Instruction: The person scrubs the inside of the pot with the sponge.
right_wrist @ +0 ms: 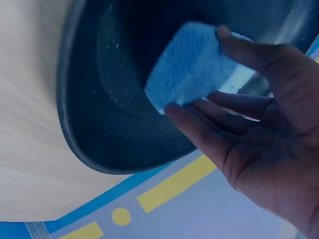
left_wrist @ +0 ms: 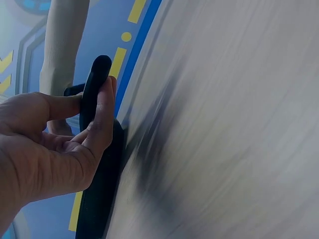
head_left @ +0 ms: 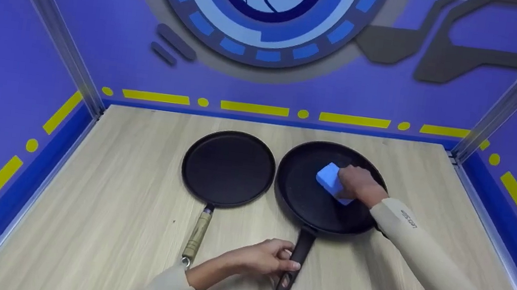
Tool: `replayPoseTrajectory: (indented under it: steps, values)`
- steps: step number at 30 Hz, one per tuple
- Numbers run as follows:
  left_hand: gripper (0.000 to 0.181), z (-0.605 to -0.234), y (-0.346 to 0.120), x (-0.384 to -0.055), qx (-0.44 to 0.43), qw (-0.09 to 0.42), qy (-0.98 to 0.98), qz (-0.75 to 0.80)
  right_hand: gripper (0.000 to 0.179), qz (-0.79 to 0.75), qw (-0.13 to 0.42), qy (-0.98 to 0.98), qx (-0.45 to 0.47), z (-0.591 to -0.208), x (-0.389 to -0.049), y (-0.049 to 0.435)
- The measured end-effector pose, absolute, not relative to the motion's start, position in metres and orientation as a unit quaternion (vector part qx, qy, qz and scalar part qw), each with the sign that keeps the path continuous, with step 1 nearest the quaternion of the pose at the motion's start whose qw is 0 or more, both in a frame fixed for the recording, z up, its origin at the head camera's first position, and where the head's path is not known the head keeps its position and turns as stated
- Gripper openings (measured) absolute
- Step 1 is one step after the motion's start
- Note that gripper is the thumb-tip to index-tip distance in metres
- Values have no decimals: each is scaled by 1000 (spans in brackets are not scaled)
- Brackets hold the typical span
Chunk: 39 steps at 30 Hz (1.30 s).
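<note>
A large black frying pan (head_left: 299, 195) lies on the right half of the wooden table. My left hand (head_left: 266, 257) grips its black handle (head_left: 303, 246), thumb on one side and fingers on the other, as the left wrist view also shows. Over the pan's inside, my right hand (head_left: 360, 184) holds a blue sponge (head_left: 330, 177) between thumb and fingers. In the right wrist view the sponge (right_wrist: 187, 64) overlaps the dark pan floor, which carries small pale specks or droplets (right_wrist: 112, 55).
A smaller flat black pan (head_left: 229, 168) with a wooden handle (head_left: 198, 234) lies close to the left of the large one. Blue printed walls (head_left: 265, 91) with yellow marks enclose the wooden table (head_left: 120, 206) at the back and both sides.
</note>
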<state>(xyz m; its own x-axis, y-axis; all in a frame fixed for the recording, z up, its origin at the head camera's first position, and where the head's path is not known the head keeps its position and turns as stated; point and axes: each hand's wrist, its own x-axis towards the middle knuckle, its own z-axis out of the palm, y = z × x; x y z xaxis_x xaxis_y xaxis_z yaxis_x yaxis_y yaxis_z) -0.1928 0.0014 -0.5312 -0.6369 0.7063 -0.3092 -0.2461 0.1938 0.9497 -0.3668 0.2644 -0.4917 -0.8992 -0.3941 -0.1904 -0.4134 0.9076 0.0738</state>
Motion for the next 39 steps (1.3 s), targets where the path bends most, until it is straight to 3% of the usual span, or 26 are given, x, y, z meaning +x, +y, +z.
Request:
replayPoseTrajectory:
  steps: [8, 13, 20, 28, 34, 39]
  values:
    - [14, -530, -2, -205, 169, 383, 683, 598, 55, 69, 66, 955, -281, -492, -329, 240]
    - [15, -534, -2, -205, 166, 387, 674, 607, 53, 66, 55, 943, -320, -492, -317, 241]
    - [10, -533, -1, -200, 163, 389, 665, 616, 59, 25, 42, 942, -333, -493, -343, 269]
    - [12, -534, 0, -188, 162, 386, 680, 602, 40, 62, -35, 967, -246, -506, -369, 288]
    - [9, -535, 5, -184, 153, 378, 687, 601, 37, 48, 28, 984, -168, -507, -370, 279]
    - [7, -536, 11, -188, 151, 367, 701, 592, 45, 43, 72, 991, -104, -503, -365, 272]
